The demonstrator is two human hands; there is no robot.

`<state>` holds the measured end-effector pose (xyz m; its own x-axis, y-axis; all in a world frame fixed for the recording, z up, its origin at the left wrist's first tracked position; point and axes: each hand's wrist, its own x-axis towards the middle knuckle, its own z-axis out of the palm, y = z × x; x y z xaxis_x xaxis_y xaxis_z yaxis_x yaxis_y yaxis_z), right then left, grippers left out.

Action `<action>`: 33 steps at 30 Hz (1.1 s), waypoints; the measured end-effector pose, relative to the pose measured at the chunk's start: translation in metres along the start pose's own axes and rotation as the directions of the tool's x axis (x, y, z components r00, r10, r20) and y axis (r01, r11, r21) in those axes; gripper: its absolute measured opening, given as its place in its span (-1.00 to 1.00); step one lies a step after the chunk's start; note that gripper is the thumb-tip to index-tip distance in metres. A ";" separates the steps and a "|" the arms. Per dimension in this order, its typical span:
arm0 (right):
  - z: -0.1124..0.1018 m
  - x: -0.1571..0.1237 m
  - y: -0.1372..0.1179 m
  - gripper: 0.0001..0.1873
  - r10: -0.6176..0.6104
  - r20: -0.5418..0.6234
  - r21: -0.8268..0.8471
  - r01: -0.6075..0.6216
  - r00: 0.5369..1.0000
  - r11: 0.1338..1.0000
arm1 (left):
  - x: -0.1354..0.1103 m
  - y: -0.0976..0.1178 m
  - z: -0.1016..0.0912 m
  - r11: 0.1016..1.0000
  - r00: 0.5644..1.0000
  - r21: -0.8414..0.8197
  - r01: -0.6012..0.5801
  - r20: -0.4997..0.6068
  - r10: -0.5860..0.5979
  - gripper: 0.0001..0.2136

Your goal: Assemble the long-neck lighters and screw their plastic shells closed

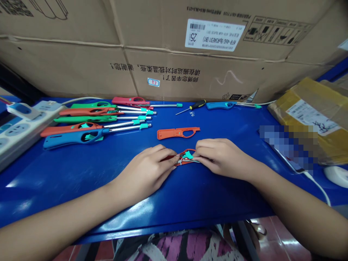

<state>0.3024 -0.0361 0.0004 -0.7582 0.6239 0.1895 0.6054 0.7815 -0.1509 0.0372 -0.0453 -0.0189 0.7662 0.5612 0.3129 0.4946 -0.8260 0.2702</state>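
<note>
On the blue table [81, 170] both my hands rest over an opened orange lighter body [186, 159] with a teal trigger part showing between them. My left hand [148, 170] is curled over its left end, fingertips pinched on it. My right hand [220, 156] covers the right end, fingers closed on the body and its thin metal tube. Just beyond lies a separate orange lighter half-shell [178, 133], untouched.
Several long-nosed lighters [95, 121] in red, green, orange and blue lie at the left. A small screwdriver [191, 107] and a blue lighter [231, 105] lie further back. A power strip [19, 125] is at left, cardboard boxes [163, 47] behind, a taped parcel [312, 112] at right.
</note>
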 end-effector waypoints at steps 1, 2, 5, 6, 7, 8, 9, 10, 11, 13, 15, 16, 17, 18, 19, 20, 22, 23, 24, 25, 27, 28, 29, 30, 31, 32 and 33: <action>0.001 0.000 0.000 -0.77 0.009 -0.003 0.006 -0.009 1.000 1.000 | 0.000 0.000 0.000 1.000 1.000 0.001 0.001 0.002 -0.001 -0.73; 0.001 0.000 0.001 -0.77 0.017 -0.008 0.010 -0.017 1.000 1.000 | 0.000 0.000 0.000 1.000 1.000 0.003 0.003 0.003 -0.003 -0.73; 0.005 0.001 0.003 -0.78 0.043 -0.027 0.060 -0.042 0.999 0.997 | 0.000 -0.001 -0.001 1.000 1.000 0.009 0.013 -0.004 -0.013 -0.73; 0.006 0.001 0.004 -0.79 0.053 -0.033 0.098 -0.050 0.998 0.994 | 0.000 -0.001 -0.001 1.000 1.000 0.010 0.018 -0.007 -0.018 -0.74; 0.007 0.002 0.004 -0.80 0.065 -0.037 0.141 -0.060 0.997 0.988 | 0.000 0.000 -0.001 1.000 1.000 0.011 0.022 -0.010 -0.022 -0.74; 0.008 0.002 0.005 -0.82 0.079 -0.040 0.185 -0.071 0.996 0.980 | 0.000 0.000 -0.001 1.000 1.000 0.014 0.026 -0.013 -0.026 -0.74; 0.009 0.002 0.006 -0.83 0.099 -0.041 0.228 -0.087 0.994 0.970 | 0.000 0.000 -0.001 0.999 0.999 0.019 0.031 -0.018 -0.030 -0.74; 0.009 0.003 0.007 -0.84 0.120 -0.039 0.269 -0.106 0.992 0.957 | -0.001 0.001 -0.001 0.999 0.999 0.027 0.034 -0.022 -0.033 -0.74; 0.009 0.003 0.008 -0.84 0.140 -0.034 0.309 -0.123 0.990 0.943 | -0.001 0.001 -0.001 0.999 0.999 0.035 0.036 -0.027 -0.035 -0.74; 0.008 0.004 0.008 -0.84 0.167 -0.008 0.382 -0.151 0.986 0.912 | -0.001 0.002 -0.001 0.998 0.999 0.053 0.034 -0.034 -0.032 -0.74; 0.006 0.005 0.009 -0.83 0.174 0.026 0.431 -0.168 0.984 0.886 | -0.001 0.003 -0.001 0.997 0.999 0.068 0.029 -0.037 -0.026 -0.74; 0.005 0.005 0.009 -0.83 0.180 0.035 0.444 -0.177 0.983 0.878 | -0.001 0.003 -0.001 0.997 0.999 0.074 0.026 -0.040 -0.023 -0.74; 0.004 0.005 0.009 -0.83 0.194 0.036 0.451 -0.189 0.980 0.872 | -0.001 0.004 -0.001 0.997 0.999 0.079 0.022 -0.041 -0.019 -0.74; 0.003 0.006 0.008 -0.84 0.211 0.030 0.457 -0.201 0.977 0.867 | -0.001 0.004 -0.001 0.996 0.999 0.083 0.020 -0.042 -0.017 -0.74; 0.002 0.006 0.008 -0.85 0.231 0.021 0.463 -0.215 0.973 0.860 | -0.001 0.004 -0.001 0.996 0.999 0.086 0.018 -0.043 -0.014 -0.74; 0.002 0.007 0.007 -0.85 0.254 0.014 0.471 -0.231 0.967 0.851 | -0.001 0.004 -0.001 0.996 0.999 0.089 0.017 -0.042 -0.013 -0.74; 0.003 0.008 0.007 -0.85 0.302 0.012 0.491 -0.269 0.953 0.829 | -0.001 0.003 -0.001 0.996 0.999 0.091 0.018 -0.038 -0.014 -0.74; 0.003 0.009 0.007 -0.85 0.325 0.015 0.500 -0.289 0.946 0.817 | -0.001 0.003 -0.001 0.996 0.999 0.090 0.018 -0.036 -0.015 -0.74; 0.004 0.010 0.007 -0.86 0.350 0.015 0.509 -0.308 0.937 0.804 | -0.002 0.003 -0.001 0.996 0.999 0.089 0.018 -0.037 -0.015 -0.74; 0.005 0.010 0.007 -0.86 0.374 0.012 0.517 -0.325 0.928 0.792 | -0.002 0.002 -0.001 0.996 0.999 0.086 0.016 -0.037 -0.013 -0.74; 0.006 0.010 0.009 -0.85 0.400 0.010 0.528 -0.345 0.916 0.776 | -0.002 0.002 -0.001 0.996 0.999 0.082 0.014 -0.041 -0.011 -0.74; 0.007 0.010 0.009 -0.82 0.402 0.016 0.528 -0.349 0.916 0.774 | -0.002 0.002 -0.002 0.996 0.999 0.083 0.015 -0.043 -0.011 -0.74; 0.007 0.009 0.010 -0.81 0.393 0.025 0.525 -0.347 0.919 0.777 | -0.002 0.002 -0.002 0.996 0.999 0.084 0.015 -0.042 -0.011 -0.74; 0.006 0.009 0.010 -0.81 0.375 0.034 0.519 -0.337 0.926 0.786 | -0.002 0.002 -0.002 0.996 0.999 0.084 0.013 -0.041 -0.010 -0.74; 0.005 0.009 0.011 -0.81 0.356 0.039 0.511 -0.324 0.934 0.796 | -0.002 0.002 -0.002 0.996 0.999 0.086 0.013 -0.039 -0.010 -0.74; 0.004 0.008 0.010 -0.81 0.337 0.035 0.502 -0.308 0.941 0.808 | -0.002 0.002 -0.002 0.996 0.999 0.087 0.015 -0.037 -0.012 -0.74; 0.003 0.007 0.010 -0.82 0.319 0.028 0.494 -0.290 0.947 0.819 | -0.002 0.002 -0.002 0.996 0.999 0.088 0.016 -0.036 -0.013 -0.74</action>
<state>0.3022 -0.0235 -0.0023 -0.5320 0.8403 0.1046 0.5964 0.4595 -0.6582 0.0363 -0.0480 -0.0174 0.7447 0.5731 0.3420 0.5407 -0.8185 0.1943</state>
